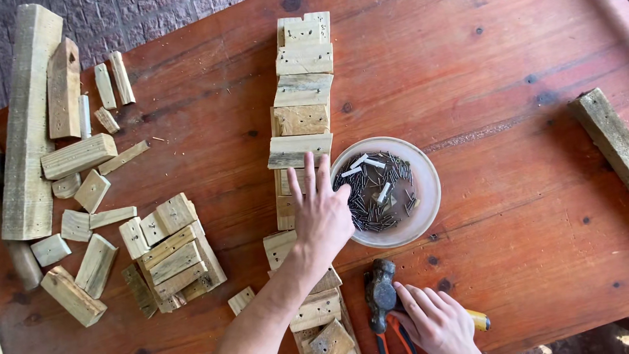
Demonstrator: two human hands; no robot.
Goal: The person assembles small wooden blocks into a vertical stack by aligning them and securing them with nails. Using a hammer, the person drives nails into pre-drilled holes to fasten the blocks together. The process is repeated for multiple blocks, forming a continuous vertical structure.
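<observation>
My left hand lies flat, fingers spread, on a row of pale wooden blocks that runs down the middle of the red-brown table. Its fingertips touch the block just left of a translucent round bowl holding several dark nails. My right hand is at the bottom edge, wrapped over the handle of a hammer that lies on the table. The dark head points left and a yellow handle end shows past my hand.
Orange-and-black tool handles lie beside the hammer. Several loose wood offcuts are scattered at the left, beside a long plank. A thick beam sits at the right edge. Brick paving shows at top left.
</observation>
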